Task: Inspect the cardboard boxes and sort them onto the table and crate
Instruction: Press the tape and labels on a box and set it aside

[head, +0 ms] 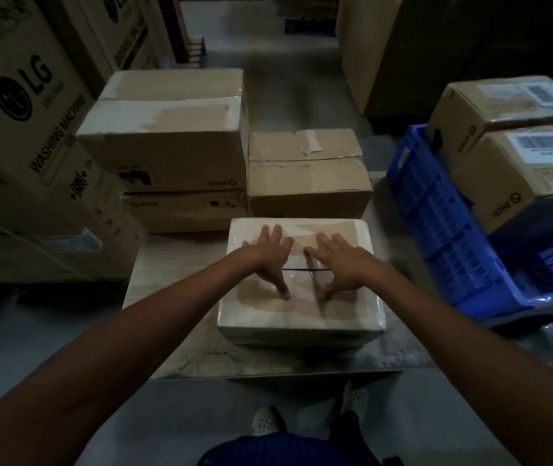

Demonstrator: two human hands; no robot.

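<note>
The taped cardboard box [298,317] on the table [174,348] is pressed on top by the flat, open left hand [268,252] and right hand [339,260] and, judged stiff yet slick, is best gripped by opposite sides.

Dim scene, dark corners, wide-angle bending at edges, slight blur.

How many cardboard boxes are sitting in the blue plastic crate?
2: one brown cardboard box at the far end of the blue plastic crate, the second just nearer, against it. Others may be hidden beneath.
</note>
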